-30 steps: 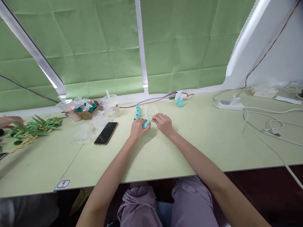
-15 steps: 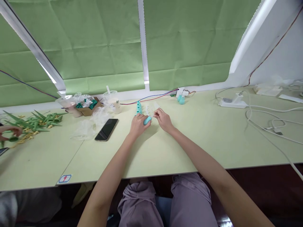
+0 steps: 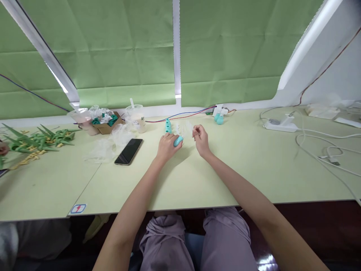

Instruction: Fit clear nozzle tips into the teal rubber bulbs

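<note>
My left hand (image 3: pixel 166 146) is closed round a turquoise rounded piece (image 3: pixel 178 141), held just above the table. My right hand (image 3: pixel 201 141) is a short way to the right of it, its fingers curled and pinched together. Whatever they may hold is too small to make out. Behind my left hand stands a row of turquoise hollow pieces (image 3: pixel 168 126). Small clear, whitish pieces (image 3: pixel 182 128) lie on the table behind and between my hands.
Left of my hands are a phone (image 3: pixel 129 152), a crumpled clear plastic bag (image 3: pixel 108 146), drink cups (image 3: pixel 135 117) and a cardboard box (image 3: pixel 107 128). Green spiky pieces (image 3: pixel 39 139) lie near another person's hand (image 3: pixel 3 148). Turquoise bulbs (image 3: pixel 220 119) and a power strip (image 3: pixel 282 127) are to the right.
My right hand has moved right, away from the turquoise piece in my left hand. The other person's hand has drawn back toward the left edge. The view has shifted slightly.
</note>
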`<state>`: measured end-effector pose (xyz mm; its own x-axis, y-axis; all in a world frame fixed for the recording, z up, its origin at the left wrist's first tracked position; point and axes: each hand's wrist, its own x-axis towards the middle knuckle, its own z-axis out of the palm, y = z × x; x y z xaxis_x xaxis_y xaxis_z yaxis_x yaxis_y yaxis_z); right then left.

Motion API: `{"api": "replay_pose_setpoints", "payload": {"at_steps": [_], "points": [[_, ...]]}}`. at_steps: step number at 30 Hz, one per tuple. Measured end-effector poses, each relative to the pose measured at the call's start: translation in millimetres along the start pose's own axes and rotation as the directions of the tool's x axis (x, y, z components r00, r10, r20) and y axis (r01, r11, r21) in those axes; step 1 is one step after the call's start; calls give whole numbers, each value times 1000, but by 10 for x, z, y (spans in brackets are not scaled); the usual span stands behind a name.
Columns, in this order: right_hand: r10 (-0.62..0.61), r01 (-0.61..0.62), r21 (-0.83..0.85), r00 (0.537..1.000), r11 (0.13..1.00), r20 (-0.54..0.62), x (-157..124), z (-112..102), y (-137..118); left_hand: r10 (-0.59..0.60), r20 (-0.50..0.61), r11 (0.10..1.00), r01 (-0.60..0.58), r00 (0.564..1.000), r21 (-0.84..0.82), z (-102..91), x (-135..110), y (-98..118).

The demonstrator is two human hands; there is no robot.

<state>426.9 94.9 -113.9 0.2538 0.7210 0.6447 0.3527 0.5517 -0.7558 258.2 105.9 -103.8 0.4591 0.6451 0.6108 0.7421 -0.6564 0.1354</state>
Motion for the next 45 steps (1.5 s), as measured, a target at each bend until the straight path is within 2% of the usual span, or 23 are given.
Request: {"api": "replay_pose_setpoints", "payload": {"at_steps": [4,6,9,12,15,18,20,22,24,26,32,36,39,45], "points": [[43,-38,54,994,998,-98,119,-123,36,-48,-2,998,48,999,-26,24,-7,-52],[50,-44,74,996,996,-80,149,-165,39,-88,-30,995,86,996,-59,17,0,-77],[87,-87,58,996,994,8,136,-176,58,-165,-82,980,154,983,-125,-19,19,-136],[112,-108,-51,991,993,76,119,-152,123,-246,-134,959,221,960,-179,-64,33,-230],[115,-85,-247,987,965,109,196,-120,209,-322,-162,934,285,933,-216,-90,30,-327],[116,-17,-495,979,869,170,386,-66,266,-366,-160,916,326,917,-233,-85,20,-397],[103,120,-656,951,745,292,540,-9,280,-382,-157,910,340,911,-238,-72,17,-424],[122,314,-762,883,567,454,678,63,285,-388,-158,906,346,908,-243,-62,19,-436],[191,480,-782,790,397,582,776,137,293,-385,-163,907,339,908,-250,-61,24,-437],[249,563,-766,729,310,637,828,202,311,-380,-171,907,331,909,-260,-67,27,-432],[256,605,-747,703,276,663,832,340,363,-386,-186,902,327,904,-282,-87,16,-428],[288,679,-716,661,164,693,813,405,338,-389,-180,899,330,903,-286,-94,13,-430],[338,690,-715,650,111,680,798,420,315,-399,-177,896,341,900,-283,-106,18,-428],[311,693,-711,653,122,690,777,409,362,-399,-174,895,341,900,-288,-102,20,-445]]}}
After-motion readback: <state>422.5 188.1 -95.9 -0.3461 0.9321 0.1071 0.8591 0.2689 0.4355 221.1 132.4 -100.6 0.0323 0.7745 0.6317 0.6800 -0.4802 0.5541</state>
